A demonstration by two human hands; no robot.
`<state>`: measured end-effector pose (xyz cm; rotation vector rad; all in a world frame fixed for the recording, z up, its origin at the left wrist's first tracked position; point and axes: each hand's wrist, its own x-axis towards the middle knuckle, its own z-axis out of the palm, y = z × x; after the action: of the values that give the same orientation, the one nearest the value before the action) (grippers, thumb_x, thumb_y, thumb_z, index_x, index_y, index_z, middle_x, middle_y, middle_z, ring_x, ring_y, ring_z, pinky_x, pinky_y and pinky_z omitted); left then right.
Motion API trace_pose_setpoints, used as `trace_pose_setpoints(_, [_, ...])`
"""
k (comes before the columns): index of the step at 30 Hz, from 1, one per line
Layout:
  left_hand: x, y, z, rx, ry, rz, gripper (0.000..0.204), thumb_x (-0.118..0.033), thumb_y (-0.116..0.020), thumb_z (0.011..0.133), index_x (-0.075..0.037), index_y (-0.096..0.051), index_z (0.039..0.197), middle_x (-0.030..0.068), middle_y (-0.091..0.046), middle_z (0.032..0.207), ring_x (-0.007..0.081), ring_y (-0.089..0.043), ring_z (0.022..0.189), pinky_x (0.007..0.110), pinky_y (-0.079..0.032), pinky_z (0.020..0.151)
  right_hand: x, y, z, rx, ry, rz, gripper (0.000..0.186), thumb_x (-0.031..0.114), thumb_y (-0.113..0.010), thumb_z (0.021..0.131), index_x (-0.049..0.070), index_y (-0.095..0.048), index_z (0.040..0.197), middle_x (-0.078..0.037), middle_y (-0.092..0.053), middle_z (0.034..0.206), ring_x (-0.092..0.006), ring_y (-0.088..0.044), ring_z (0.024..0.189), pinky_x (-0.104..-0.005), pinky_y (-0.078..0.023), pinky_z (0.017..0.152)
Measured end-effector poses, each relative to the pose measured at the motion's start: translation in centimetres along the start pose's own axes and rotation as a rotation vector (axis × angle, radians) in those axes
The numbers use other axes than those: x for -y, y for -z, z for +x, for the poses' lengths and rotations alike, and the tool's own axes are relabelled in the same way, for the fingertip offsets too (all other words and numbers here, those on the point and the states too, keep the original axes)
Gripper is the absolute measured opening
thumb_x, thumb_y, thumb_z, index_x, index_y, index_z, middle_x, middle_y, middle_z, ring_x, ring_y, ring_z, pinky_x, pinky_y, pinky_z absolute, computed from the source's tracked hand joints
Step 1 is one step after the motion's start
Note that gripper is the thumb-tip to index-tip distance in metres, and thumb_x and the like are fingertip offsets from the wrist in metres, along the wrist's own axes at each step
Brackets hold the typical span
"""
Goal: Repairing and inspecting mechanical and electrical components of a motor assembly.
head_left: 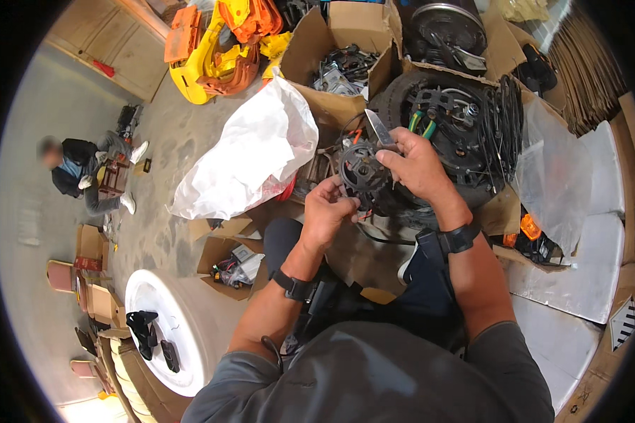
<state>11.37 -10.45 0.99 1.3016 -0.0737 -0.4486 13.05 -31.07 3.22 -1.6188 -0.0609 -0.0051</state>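
My left hand (326, 213) grips the lower left rim of a round black part with an openwork, spoked face (363, 168); its exact kind is unclear. Closed around the handle of a knife (379, 128) is my right hand (418, 166). The bare metal blade points up and left, above the black part. My right thumb lies close to the part's upper right edge; I cannot tell whether it touches. Just beyond my right hand, green-handled pliers (423, 124) rest on a pile of black wheels and cables (466, 120).
A white plastic sack (250, 151) lies left of my hands. Open cardboard boxes with cables and small parts stand ahead (328, 106) and by my left knee (215, 264). Yellow and orange plastic shells (219, 60) lie far left. A white round table (190, 338) is left; another person (85, 166) sits beyond.
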Motion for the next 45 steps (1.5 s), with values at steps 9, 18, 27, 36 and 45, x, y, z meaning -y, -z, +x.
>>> trace_pose_setpoints(9, [0.9, 1.1, 0.0, -0.069, -0.023, -0.209, 0.022, 0.007, -0.065, 0.080, 0.001, -0.058, 0.100, 0.0032, -0.063, 0.074, 0.0103, -0.056, 0.051, 0.022, -0.046, 0.048, 0.0, -0.9, 0.2, 0.009, -0.003, -0.006, 0.016, 0.008, -0.065, 0.086, -0.001, -0.060, 0.098, -0.006, -0.067, 0.088, -0.0100, -0.060, 0.079, -0.0274, -0.049, 0.070])
trace_pose_setpoints(18, [3.1, 1.9, 1.2, -0.151, -0.025, -0.151, 0.018, 0.001, -0.069, 0.082, -0.006, -0.053, 0.079, 0.0015, -0.059, 0.064, 0.0116, -0.056, 0.048, 0.023, -0.044, 0.045, -1.3, -1.4, 0.3, 0.079, 0.066, -0.099, 0.016, 0.010, -0.064, 0.089, 0.000, -0.059, 0.101, 0.000, -0.061, 0.079, -0.0044, -0.051, 0.059, -0.0227, -0.041, 0.048])
trace_pose_setpoints(27, [2.8, 2.2, 1.7, -0.244, -0.035, -0.239, 0.006, -0.002, -0.065, 0.085, -0.002, -0.060, 0.089, 0.0051, -0.064, 0.071, 0.0126, -0.056, 0.047, 0.024, -0.044, 0.043, -1.7, -0.9, 1.3, 0.079, -0.077, -0.012, 0.023, 0.021, -0.062, 0.093, 0.000, -0.061, 0.102, -0.002, -0.063, 0.078, -0.0060, -0.054, 0.061, -0.0234, -0.043, 0.052])
trace_pose_setpoints(36, [5.5, 2.2, 0.6, -0.220, 0.139, -0.278, 0.008, 0.000, -0.060, 0.084, -0.002, -0.062, 0.091, 0.0058, -0.067, 0.079, 0.0136, -0.056, 0.048, 0.025, -0.045, 0.044, -3.8, -1.4, 1.8, 0.130, -0.042, -0.007, 0.026, 0.019, -0.067, 0.088, -0.002, -0.064, 0.101, -0.003, -0.063, 0.078, -0.0065, -0.053, 0.064, -0.0262, -0.044, 0.056])
trace_pose_setpoints(45, [11.0, 0.6, -3.5, -0.008, 0.455, -0.175, 0.010, 0.002, -0.062, 0.082, -0.001, -0.065, 0.091, 0.0026, -0.064, 0.070, 0.0085, -0.051, 0.044, 0.022, -0.039, 0.040, -2.5, 0.3, 2.4, -0.045, -0.073, 0.190, 0.023, 0.019, -0.062, 0.093, -0.003, -0.061, 0.102, -0.004, -0.064, 0.076, -0.0044, -0.049, 0.052, -0.0213, -0.038, 0.046])
